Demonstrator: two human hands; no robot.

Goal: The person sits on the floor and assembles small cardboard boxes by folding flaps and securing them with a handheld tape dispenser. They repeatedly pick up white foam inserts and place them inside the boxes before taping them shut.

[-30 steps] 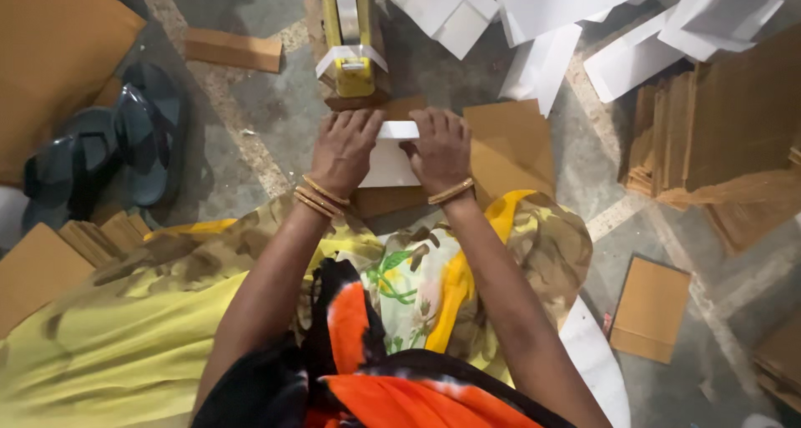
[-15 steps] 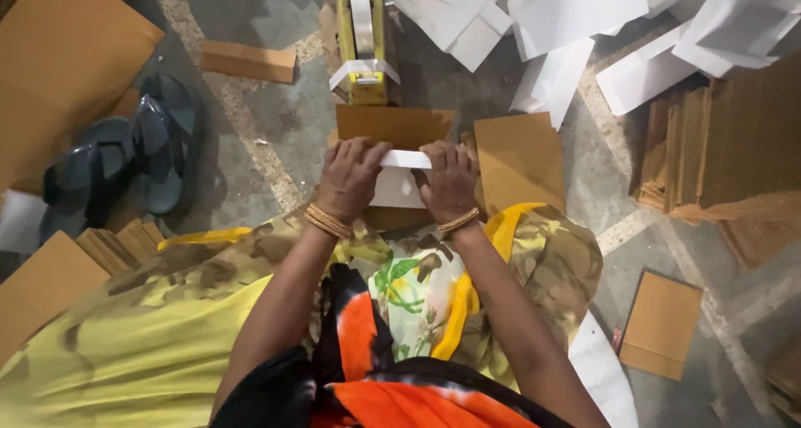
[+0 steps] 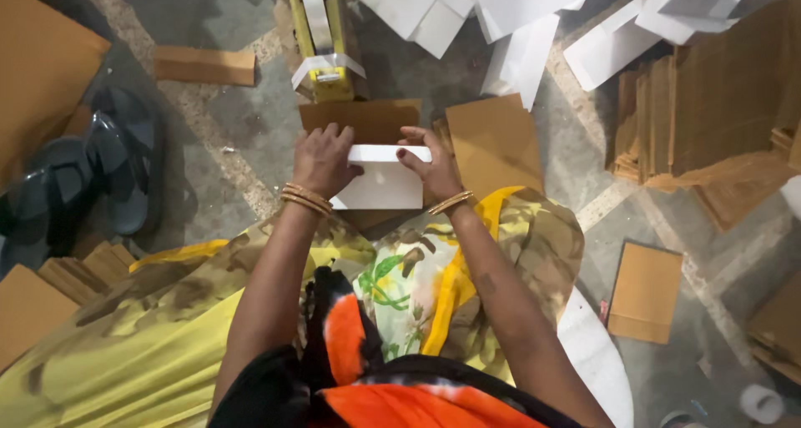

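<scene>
Small box-making workshop, work done seated on bare concrete floor (image 3: 234, 153). Stack of brown cardboard sheets (image 3: 709, 119) far right, loose cardboard pieces (image 3: 644, 292) scattered near right. Heap of white card blanks (image 3: 517, 19) far centre. Yellow hand tool (image 3: 321, 40) standing far centre-left. Pair of dark sandals (image 3: 92, 178) left.

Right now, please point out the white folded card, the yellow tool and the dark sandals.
white folded card (image 3: 380, 182), head view, on its flat face.
yellow tool (image 3: 327, 76), head view, on its near end.
dark sandals (image 3: 125, 165), head view, on one sole.

Sandals (image 3: 92, 178) left; cardboard stack (image 3: 709, 119) right.
</scene>
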